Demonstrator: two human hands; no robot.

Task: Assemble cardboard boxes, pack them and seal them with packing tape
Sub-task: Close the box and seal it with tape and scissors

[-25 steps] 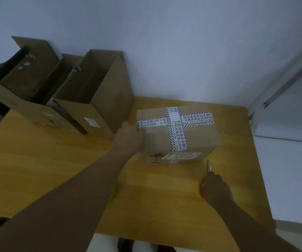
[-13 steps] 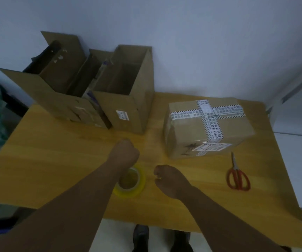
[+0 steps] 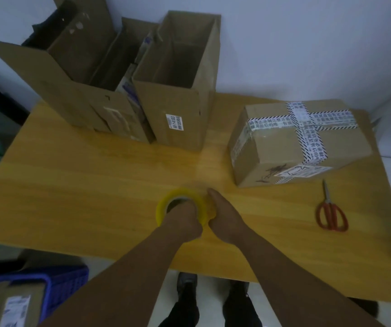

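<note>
A yellow roll of packing tape [image 3: 166, 204] sits on the wooden table [image 3: 71, 185] near its front middle. My left hand [image 3: 185, 220] has its fingers inside the roll's core and grips it. My right hand [image 3: 225, 215] rests against the roll's right side, fingers along its rim. A sealed cardboard box [image 3: 293, 142] crossed with printed white tape lies at the right. An open, upright cardboard box [image 3: 180, 90] stands at the back middle.
Red-handled scissors [image 3: 330, 212] lie near the table's right edge. More open cardboard boxes [image 3: 71, 74] stand at the back left. A blue crate [image 3: 48, 284] holding a box is on the floor at the lower left. My shoes show below the table's front edge.
My left hand left the sealed box and came back onto the tape roll. My right hand put the scissors down at the right and moved left to the roll.
</note>
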